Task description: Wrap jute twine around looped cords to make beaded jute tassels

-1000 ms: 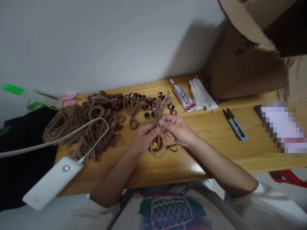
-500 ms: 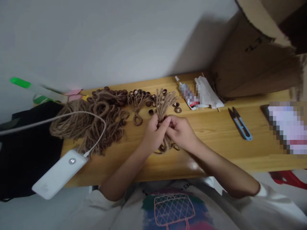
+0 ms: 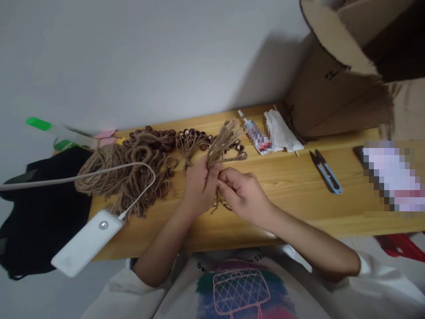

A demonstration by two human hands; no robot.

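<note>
- Since the power bank seems to jut past the left edge of the table, a tug on its cable could, we judge, bring it down.
- Between both hands, over the table's middle, the bundle points upward; the left hand is wrapped round it, and if that grip slackened, we think its strands could slip or splay.
- Just beside, the right hand is pinched, thumb against forefinger; whether a strand lies between we cannot tell, though a hard pull there might skew the bundle.
- Both hands cover the bundle's lower part, so we cannot make out its shape.
- Behind its tips, some brown cups are partly hidden; which lie loose is unclear to us.
</note>
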